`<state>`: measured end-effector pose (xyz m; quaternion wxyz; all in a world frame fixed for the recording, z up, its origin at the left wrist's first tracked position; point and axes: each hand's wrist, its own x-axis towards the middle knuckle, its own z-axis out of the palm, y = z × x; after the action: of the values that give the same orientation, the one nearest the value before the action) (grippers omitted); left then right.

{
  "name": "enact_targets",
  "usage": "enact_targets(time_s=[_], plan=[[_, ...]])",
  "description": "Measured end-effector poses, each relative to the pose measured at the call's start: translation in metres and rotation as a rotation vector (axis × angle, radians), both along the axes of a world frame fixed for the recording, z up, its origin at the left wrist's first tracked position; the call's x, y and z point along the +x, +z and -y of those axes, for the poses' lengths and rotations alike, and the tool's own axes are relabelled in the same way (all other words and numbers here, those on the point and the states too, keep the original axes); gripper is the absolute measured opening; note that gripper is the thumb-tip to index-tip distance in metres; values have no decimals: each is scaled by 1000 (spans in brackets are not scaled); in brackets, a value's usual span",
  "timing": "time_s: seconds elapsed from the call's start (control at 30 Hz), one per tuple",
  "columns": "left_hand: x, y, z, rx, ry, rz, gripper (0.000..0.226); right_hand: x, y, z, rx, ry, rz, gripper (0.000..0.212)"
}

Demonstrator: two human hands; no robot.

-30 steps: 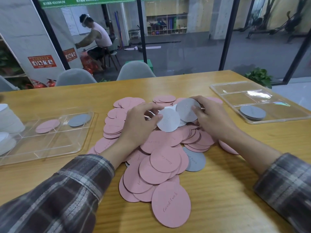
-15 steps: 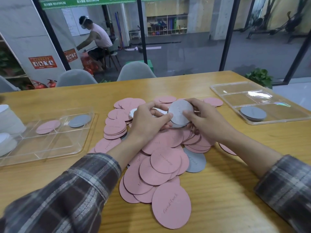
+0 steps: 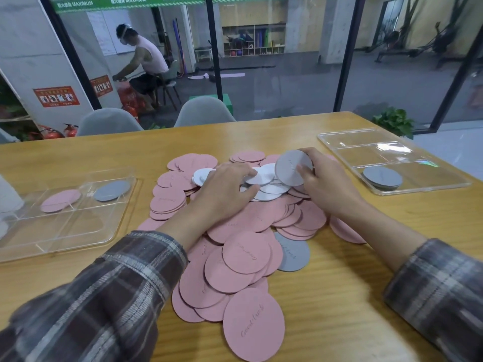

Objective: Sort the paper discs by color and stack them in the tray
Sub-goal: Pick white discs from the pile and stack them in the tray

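A heap of mostly pink paper discs (image 3: pixel 245 252) covers the middle of the wooden table, with several white discs (image 3: pixel 269 186) exposed near its far side and one grey disc (image 3: pixel 294 256) at its right edge. My right hand (image 3: pixel 326 189) pinches a grey disc (image 3: pixel 291 167), tilted up above the white ones. My left hand (image 3: pixel 224 189) lies flat on the heap, fingers touching the white discs. A clear tray (image 3: pixel 339 141) at the right holds a stack of grey discs (image 3: pixel 382 177). Another clear tray (image 3: pixel 65 231) at the left holds a pink disc (image 3: pixel 60 201) and a grey disc (image 3: pixel 111 190).
White objects (image 3: pixel 7 197) sit at the table's left edge beside the left tray. Two grey chairs (image 3: pixel 203 112) stand behind the far table edge, in front of a glass wall. A person sits in the room beyond. A potted plant (image 3: pixel 393 121) is beyond the right tray.
My left hand let go of the white disc and dropped flat onto the heap. My right hand kept the grey disc and lifted it slightly to the right.
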<state>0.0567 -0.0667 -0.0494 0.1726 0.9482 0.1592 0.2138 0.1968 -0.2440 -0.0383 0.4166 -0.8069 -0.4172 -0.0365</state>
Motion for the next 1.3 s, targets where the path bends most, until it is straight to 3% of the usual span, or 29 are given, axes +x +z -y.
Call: enact_targets(time_s=[0.17,0.33,0.43,0.6,0.83,1.1,1.3], plan=[[-7,0,1,-18,-11,15,30,2,-1,1,-33,-10,8,34],[-15,-2,3,-47,-58,73,9,0,-1,2,-25,-5,-3,32],[-20,-2,2,-88,-40,173,15,-1,-1,1,-2,5,-23,32],[-23,12,9,-506,-14,354,20,-4,-3,-2,10,82,-108,28],[-20,10,20,-705,33,387,10,-12,0,-3,44,160,-165,33],[-14,9,28,-780,91,373,15,-19,0,-5,80,233,-240,30],[-14,7,26,-711,58,363,11,-15,-4,-5,11,229,-78,29]])
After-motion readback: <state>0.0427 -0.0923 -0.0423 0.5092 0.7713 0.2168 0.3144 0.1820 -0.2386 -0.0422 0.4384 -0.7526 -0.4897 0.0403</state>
